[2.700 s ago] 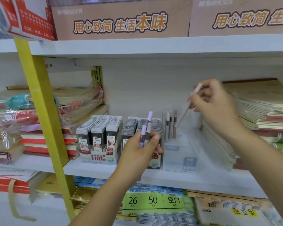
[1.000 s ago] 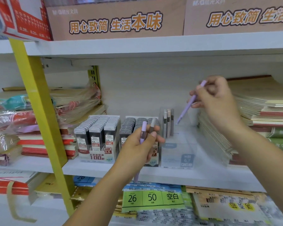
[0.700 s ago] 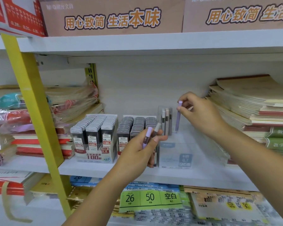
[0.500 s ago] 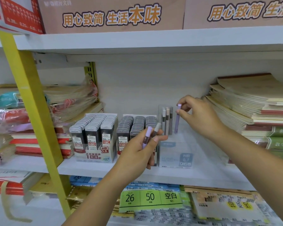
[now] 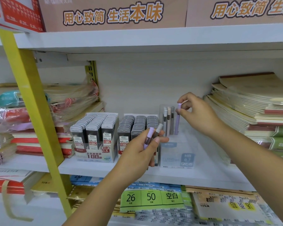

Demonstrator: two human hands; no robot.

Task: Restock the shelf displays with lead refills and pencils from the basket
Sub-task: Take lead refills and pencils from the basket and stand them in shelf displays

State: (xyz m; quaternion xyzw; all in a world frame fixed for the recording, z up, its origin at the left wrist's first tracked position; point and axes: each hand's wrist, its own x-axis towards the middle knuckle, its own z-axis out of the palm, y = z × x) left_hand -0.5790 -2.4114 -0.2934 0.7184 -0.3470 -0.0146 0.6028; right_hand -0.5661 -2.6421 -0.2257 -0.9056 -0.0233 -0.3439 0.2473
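Your right hand (image 5: 198,111) pinches the cap end of a slim lilac plastic pencil (image 5: 177,119), standing upright in the clear plastic display box (image 5: 178,154) directly below your fingertips, just right of the grey pencils (image 5: 167,121). It looks light, stiff and smooth; grip near the top. Your left hand (image 5: 142,150) is closed around two spare pencils (image 5: 152,136).
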